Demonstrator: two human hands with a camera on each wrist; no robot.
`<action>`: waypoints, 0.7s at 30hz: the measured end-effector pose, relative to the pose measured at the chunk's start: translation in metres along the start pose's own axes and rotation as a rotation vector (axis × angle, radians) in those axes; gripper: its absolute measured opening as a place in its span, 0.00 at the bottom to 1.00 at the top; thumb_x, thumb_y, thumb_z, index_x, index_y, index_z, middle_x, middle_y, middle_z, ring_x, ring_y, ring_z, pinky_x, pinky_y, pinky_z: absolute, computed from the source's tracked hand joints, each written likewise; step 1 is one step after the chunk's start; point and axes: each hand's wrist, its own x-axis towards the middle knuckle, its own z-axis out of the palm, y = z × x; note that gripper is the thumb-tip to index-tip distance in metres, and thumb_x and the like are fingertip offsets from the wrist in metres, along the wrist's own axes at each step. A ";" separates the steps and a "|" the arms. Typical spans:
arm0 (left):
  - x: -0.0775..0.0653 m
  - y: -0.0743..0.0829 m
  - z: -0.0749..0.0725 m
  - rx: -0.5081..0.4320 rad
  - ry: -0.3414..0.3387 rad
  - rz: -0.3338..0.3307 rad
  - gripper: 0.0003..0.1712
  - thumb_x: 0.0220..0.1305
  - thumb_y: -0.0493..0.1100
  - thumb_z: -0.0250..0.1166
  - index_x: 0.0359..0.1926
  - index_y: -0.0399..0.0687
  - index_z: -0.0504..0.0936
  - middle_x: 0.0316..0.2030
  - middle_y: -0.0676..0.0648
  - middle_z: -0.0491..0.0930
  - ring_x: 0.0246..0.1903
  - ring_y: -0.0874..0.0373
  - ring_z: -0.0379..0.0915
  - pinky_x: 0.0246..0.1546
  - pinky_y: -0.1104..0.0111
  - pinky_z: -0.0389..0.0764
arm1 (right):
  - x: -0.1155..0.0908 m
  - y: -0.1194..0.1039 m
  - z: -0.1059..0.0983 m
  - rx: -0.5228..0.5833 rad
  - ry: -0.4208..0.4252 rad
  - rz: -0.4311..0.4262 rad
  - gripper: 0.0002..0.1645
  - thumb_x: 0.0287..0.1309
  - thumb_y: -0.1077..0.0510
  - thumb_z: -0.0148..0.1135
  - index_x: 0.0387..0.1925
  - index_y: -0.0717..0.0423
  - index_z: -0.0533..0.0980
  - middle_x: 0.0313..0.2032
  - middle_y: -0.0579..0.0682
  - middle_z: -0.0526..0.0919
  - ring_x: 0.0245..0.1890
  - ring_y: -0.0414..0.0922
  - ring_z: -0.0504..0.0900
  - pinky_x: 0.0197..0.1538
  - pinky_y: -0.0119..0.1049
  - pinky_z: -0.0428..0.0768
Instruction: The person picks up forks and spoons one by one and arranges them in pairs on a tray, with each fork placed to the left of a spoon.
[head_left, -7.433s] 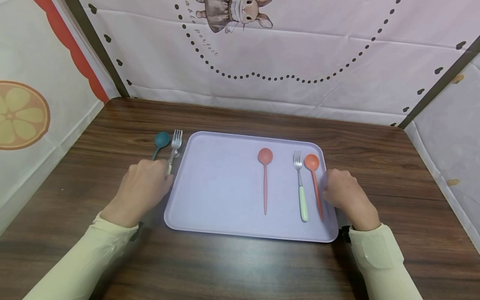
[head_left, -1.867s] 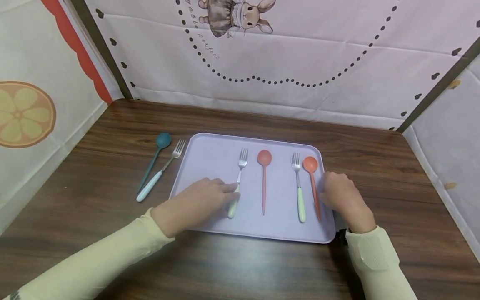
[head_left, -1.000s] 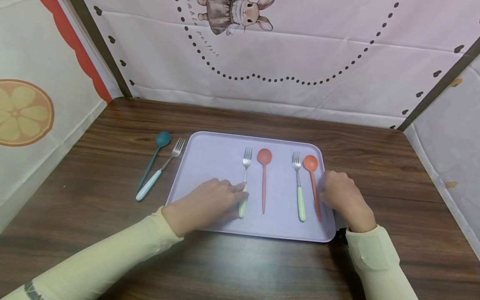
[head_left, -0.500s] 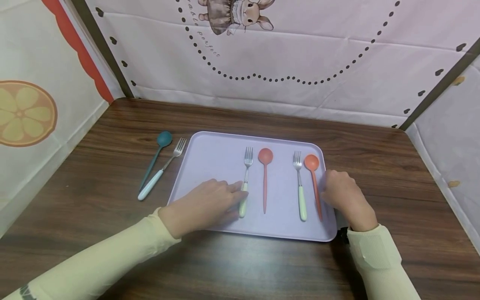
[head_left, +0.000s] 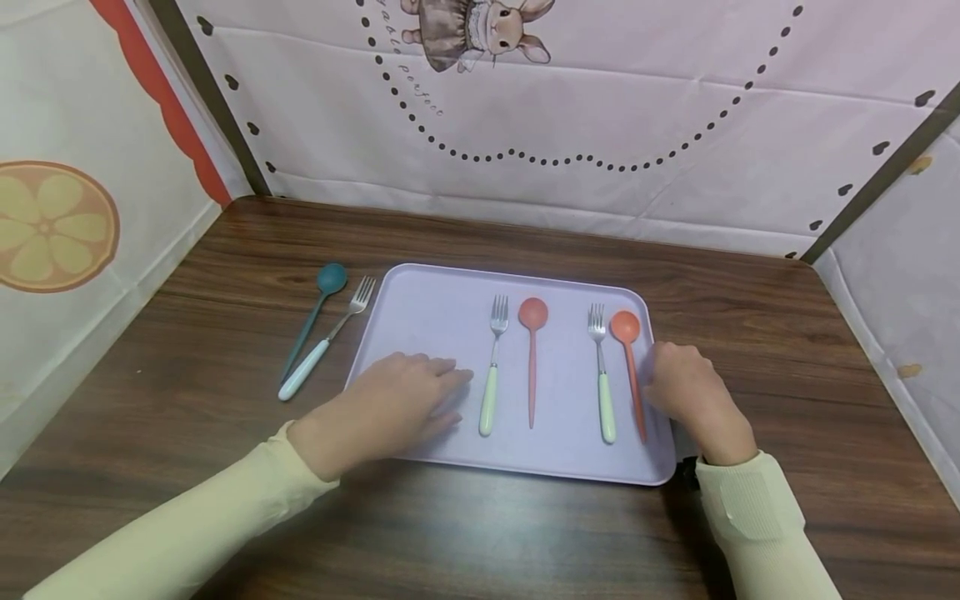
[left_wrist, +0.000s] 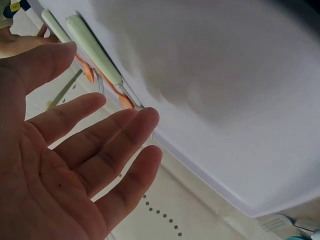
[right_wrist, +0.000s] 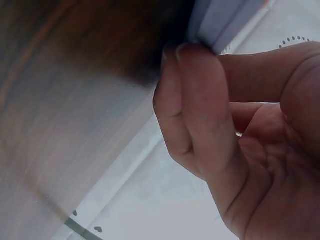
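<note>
My left hand [head_left: 382, 408] hovers over the left part of the lilac tray [head_left: 420, 308], fingers spread and nothing in them; the left wrist view shows its bare palm. Just right of its fingertips lies a fork with a pale green handle [head_left: 488, 400]. Beside that fork is a pink spoon [head_left: 532, 342]. Farther right on the tray are a second green-handled fork [head_left: 605, 400] and an orange spoon [head_left: 630, 358]. My right hand [head_left: 693, 400] pinches the tray's right rim; in the right wrist view its curled fingers [right_wrist: 205, 90] meet the tray edge [right_wrist: 215, 25].
Left of the tray, on the dark wooden table [head_left: 480, 533], lie a teal spoon [head_left: 311, 321] and a fork with a pale blue handle [head_left: 307, 367]. A printed cloth wall [head_left: 525, 200] stands behind the table, with more cloth at both sides.
My left hand carried a green-handled fork onto the tray beside the pink spoon, shifted it slightly right, then released it and drew back left. The right hand stayed at the rim.
</note>
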 end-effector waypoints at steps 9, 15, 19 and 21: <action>-0.006 -0.009 -0.004 0.014 0.022 -0.039 0.26 0.56 0.53 0.64 0.53 0.44 0.77 0.44 0.43 0.80 0.41 0.51 0.76 0.41 0.55 0.78 | -0.001 0.001 0.001 0.004 0.044 -0.046 0.05 0.42 0.67 0.56 0.23 0.66 0.70 0.17 0.56 0.71 0.19 0.52 0.71 0.21 0.47 0.74; -0.011 -0.014 -0.005 0.001 0.014 -0.067 0.27 0.57 0.53 0.64 0.53 0.43 0.77 0.45 0.42 0.80 0.42 0.50 0.75 0.42 0.54 0.78 | -0.001 0.002 0.001 -0.005 0.043 -0.047 0.04 0.42 0.67 0.56 0.22 0.66 0.70 0.17 0.56 0.70 0.19 0.51 0.71 0.21 0.47 0.74; -0.013 -0.017 -0.006 -0.004 -0.003 -0.103 0.28 0.57 0.54 0.64 0.54 0.44 0.77 0.46 0.43 0.80 0.43 0.50 0.75 0.41 0.55 0.79 | -0.001 0.002 0.002 -0.010 0.042 -0.051 0.04 0.41 0.67 0.56 0.22 0.66 0.70 0.16 0.56 0.70 0.19 0.51 0.71 0.21 0.48 0.74; -0.014 -0.018 -0.006 0.000 -0.004 -0.116 0.28 0.57 0.55 0.64 0.54 0.44 0.77 0.47 0.43 0.80 0.44 0.50 0.75 0.41 0.55 0.79 | 0.000 0.002 0.002 -0.010 0.043 -0.055 0.04 0.41 0.67 0.56 0.22 0.66 0.70 0.17 0.56 0.70 0.19 0.51 0.71 0.21 0.48 0.74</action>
